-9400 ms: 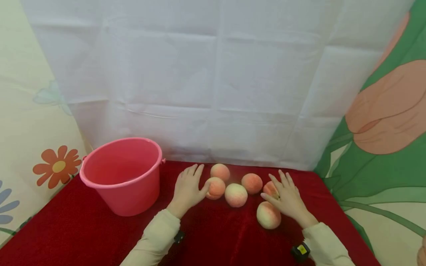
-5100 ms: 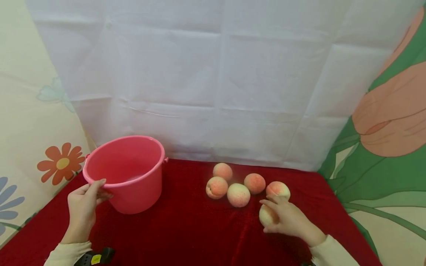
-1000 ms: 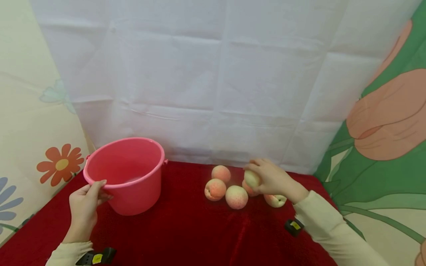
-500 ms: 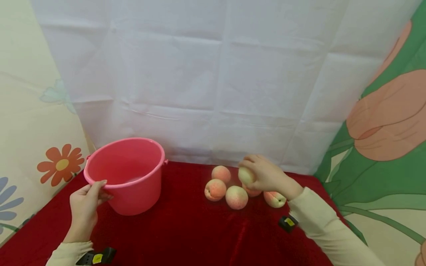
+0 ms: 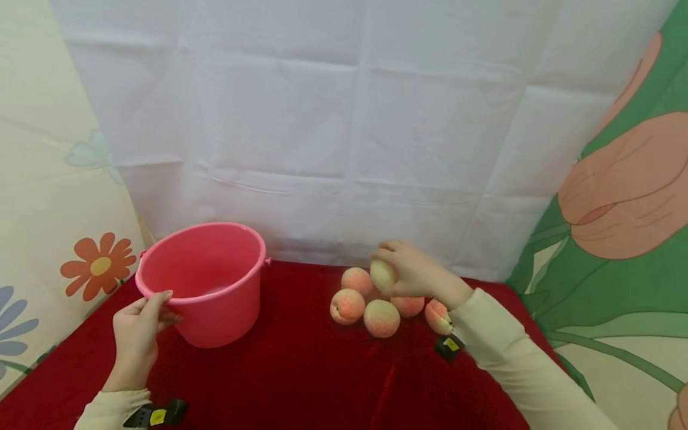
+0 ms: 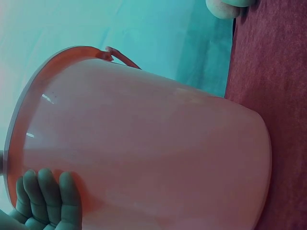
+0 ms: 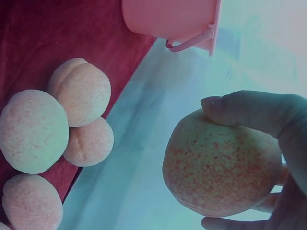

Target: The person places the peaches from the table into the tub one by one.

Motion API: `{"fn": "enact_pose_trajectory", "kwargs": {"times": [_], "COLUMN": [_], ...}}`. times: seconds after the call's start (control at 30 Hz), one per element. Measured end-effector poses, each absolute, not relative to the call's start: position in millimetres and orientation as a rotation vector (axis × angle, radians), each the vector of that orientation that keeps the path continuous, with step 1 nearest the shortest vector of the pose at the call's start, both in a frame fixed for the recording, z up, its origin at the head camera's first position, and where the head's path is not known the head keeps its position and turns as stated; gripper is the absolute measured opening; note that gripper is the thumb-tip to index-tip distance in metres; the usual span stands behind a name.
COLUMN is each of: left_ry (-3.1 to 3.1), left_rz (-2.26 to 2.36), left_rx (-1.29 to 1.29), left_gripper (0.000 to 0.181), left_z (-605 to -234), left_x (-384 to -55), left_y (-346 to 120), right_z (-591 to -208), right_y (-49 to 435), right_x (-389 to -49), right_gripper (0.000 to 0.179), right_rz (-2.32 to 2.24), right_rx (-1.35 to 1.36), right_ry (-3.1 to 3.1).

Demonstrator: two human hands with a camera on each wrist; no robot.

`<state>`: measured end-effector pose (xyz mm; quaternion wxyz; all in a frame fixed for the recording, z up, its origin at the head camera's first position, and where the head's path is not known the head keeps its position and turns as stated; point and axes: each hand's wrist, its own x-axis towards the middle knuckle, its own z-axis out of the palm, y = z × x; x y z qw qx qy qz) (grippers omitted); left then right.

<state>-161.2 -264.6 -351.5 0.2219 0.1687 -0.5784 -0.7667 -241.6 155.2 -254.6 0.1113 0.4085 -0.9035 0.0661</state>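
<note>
A pink bucket (image 5: 220, 316) stands at the left of the red cloth. My left hand (image 5: 135, 340) pinches its near rim, thumb on top, and in the left wrist view the fingers (image 6: 48, 199) lie against the outer wall. In my right hand (image 5: 419, 275) is a pale peach (image 5: 383, 276), raised above the other peaches. The right wrist view shows this speckled peach (image 7: 220, 165) between thumb and fingers. Below it on the cloth sit more peaches: a pale one (image 5: 381, 319), an orange one (image 5: 347, 307), one behind (image 5: 357, 280), and two towards the right, partly covered by my hand and sleeve.
The red cloth (image 5: 301, 382) covers the table, with a white sheet (image 5: 279, 119) hanging behind it. Flower-printed hangings (image 5: 623, 286) flank both sides. The bucket's handle (image 7: 192, 42) hangs at its side in the right wrist view.
From several seconds ago, my left hand has gone from beside the peaches to the bucket rim. My right hand has lifted the nearest right peach and, lately, carries it leftward and slightly up.
</note>
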Motion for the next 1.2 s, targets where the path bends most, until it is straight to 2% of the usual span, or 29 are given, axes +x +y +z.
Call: {"fn": "enact_pose_trajectory", "kwargs": {"times": [0.67, 1.2], "left_ry": [-1.576, -1.587], "left_rz": [-2.136, -2.14], "left_rx": [0.431, 0.436], "left_gripper": [0.021, 0.019], "left_z": [-351.0, -352.2], "left_x": [-159.4, -160.3], "left_y": [-264.6, -265.6], "right_z": [-245.4, -238.7], "right_y": [121.9, 95.7], "right_x": [-254.5, -257.7], "right_gripper": [0.05, 0.059], "right_rz": [0.221, 0.196], "right_rx": [1.248, 1.268], "right_ry": [-2.638, -2.657]}}
